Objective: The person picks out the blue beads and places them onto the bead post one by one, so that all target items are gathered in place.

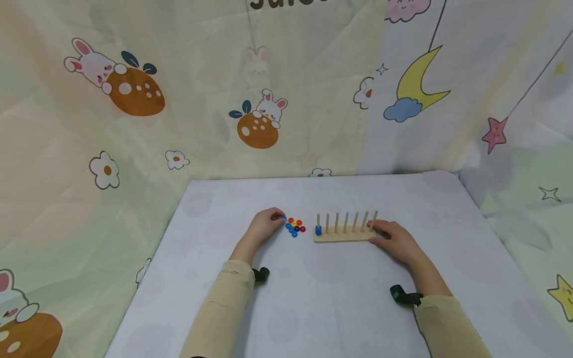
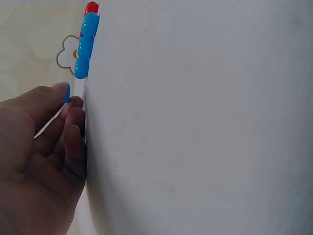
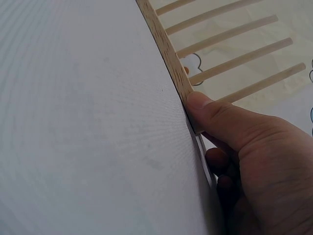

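One pinched blue bead (image 2: pixel 67 93) mostly hidden.

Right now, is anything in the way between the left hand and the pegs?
Yes: colorful beads lie between the left hand, pinching a blue bead, and the peg board. They look low enough to pass over.

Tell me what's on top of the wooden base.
On the base stand seven pegs; the leftmost carries at least one blue bead, hiding its lower part. The right hand grips the base's right end, so whatever surface it covers can't be seen.
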### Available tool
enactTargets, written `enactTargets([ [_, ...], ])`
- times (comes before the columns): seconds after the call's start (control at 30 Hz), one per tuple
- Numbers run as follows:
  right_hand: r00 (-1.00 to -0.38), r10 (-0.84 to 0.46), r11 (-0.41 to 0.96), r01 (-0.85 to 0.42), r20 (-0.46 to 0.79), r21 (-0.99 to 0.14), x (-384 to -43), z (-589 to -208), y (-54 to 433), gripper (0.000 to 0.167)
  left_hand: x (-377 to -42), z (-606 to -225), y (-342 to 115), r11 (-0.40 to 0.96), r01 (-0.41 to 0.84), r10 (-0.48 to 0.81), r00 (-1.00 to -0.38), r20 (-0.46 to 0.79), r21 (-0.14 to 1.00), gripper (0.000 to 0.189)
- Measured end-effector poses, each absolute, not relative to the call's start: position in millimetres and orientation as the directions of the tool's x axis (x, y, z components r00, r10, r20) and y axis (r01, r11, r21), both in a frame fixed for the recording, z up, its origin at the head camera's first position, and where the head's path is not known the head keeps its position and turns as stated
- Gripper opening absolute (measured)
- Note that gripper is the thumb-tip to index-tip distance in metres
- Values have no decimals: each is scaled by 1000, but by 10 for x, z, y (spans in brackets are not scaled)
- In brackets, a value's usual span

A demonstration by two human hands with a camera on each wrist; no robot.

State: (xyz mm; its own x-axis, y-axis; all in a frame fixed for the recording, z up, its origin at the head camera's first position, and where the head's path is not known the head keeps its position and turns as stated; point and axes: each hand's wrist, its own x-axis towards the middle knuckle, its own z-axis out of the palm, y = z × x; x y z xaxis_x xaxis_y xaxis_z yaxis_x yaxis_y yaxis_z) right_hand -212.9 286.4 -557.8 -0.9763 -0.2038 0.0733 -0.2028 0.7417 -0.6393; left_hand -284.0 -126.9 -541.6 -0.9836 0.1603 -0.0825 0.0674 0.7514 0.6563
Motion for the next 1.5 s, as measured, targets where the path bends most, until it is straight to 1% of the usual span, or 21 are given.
enactTargets([
  [0.33, -975, -209, 743, -207, 73, -636, -2131, -5573, 2874, 50, -2798, -5376, -1248, 730, 71, 177, -980, -89, 679, 24],
  [0.6, -976, -205, 745, -202, 69, -636, -2140, -5586, 2871, 50, -2769, -5290, -1200, 684, 98, 198, -979, -55, 723, 25],
  [0.9, -980, -195, 751, -182, 51, -635, -2129, -5579, 2873, 54, -2718, -5102, -1021, 647, 214, 297, -955, 16, 732, 27],
  [1.07, -978, -200, 752, -187, 52, -633, -2134, -5578, 2874, 53, -2664, -4977, -918, 633, 277, 340, -938, 62, 723, 26],
  [1.33, -978, -202, 754, -189, 51, -630, -2137, -5573, 2873, 52, -2582, -4796, -768, 583, 346, 392, -912, 119, 735, 28],
  [1.5, -978, -203, 756, -193, 56, -625, -2133, -5570, 2869, 53, -2551, -4760, -683, 571, 390, 423, -894, 149, 722, 28],
])
